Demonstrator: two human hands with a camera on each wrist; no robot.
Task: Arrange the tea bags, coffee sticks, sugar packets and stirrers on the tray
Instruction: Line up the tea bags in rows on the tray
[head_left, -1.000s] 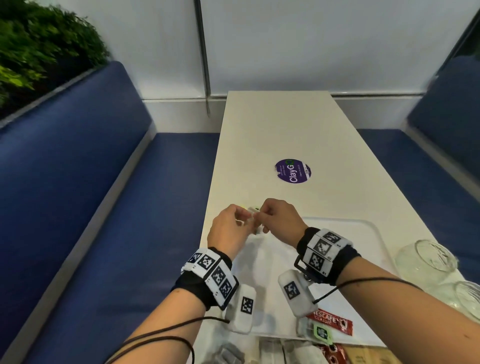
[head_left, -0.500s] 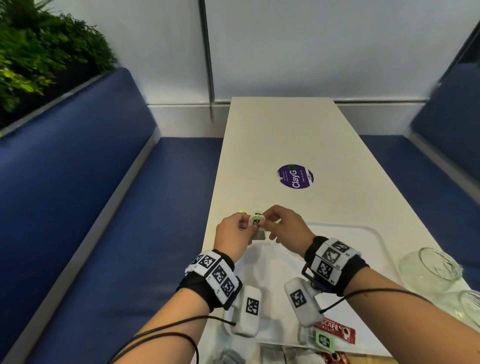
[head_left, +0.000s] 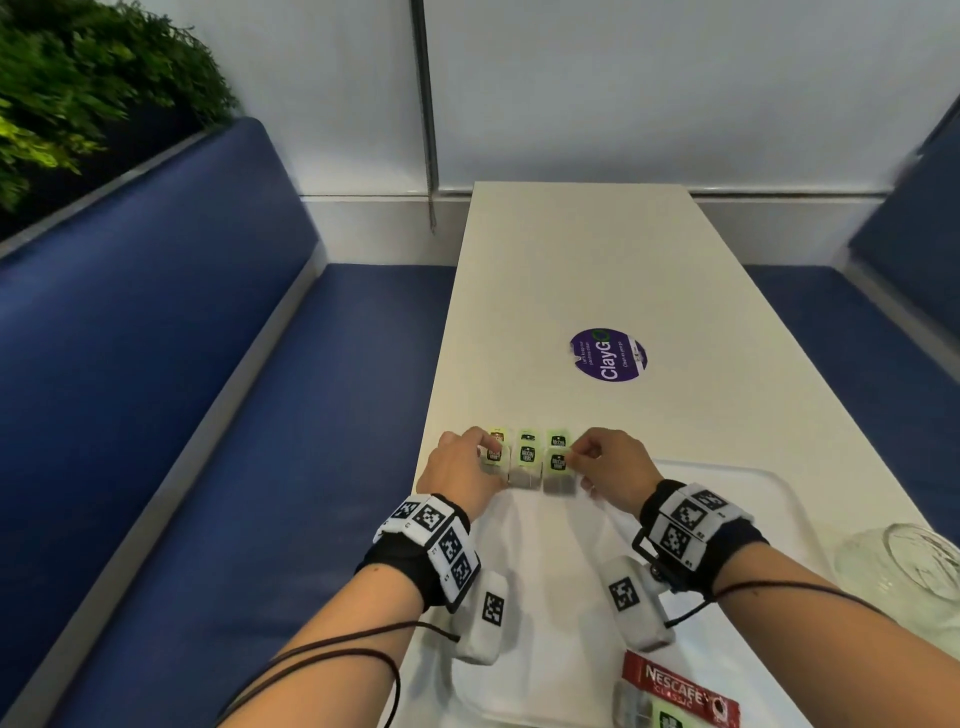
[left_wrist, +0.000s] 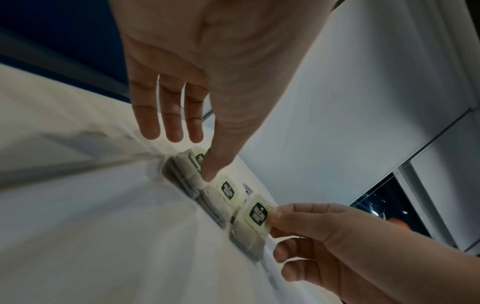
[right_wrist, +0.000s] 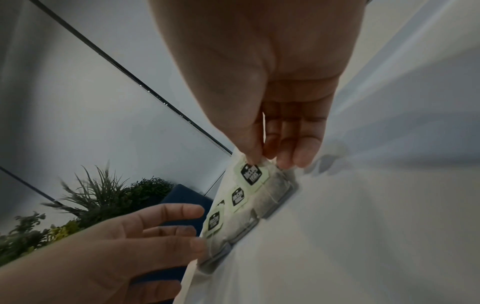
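my right hand (head_left: 610, 467) pinches the tag of the right tea bag (head_left: 558, 470); my left hand (head_left: 462, 470), fingers straight, presses the left tea bag (head_left: 493, 457). three bags sit side by side at the tray's (head_left: 727, 493) far left edge on the desk (head_left: 571, 270).

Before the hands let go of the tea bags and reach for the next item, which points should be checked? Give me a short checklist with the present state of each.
1. Tea bags side by side in a row at the tray's far left corner: ok.
2. Right hand pinches the tag of the rightmost bag; grip not yet released: not ok.
3. Left hand touches the leftmost bag with a fingertip only, fingers straight: ok.
4. Bags fully inside the tray rim: cannot tell.
5. Coffee stick at the tray's near edge, within reach of the right hand: ok.
6. Sugar packets and stirrers in sight: cannot tell.
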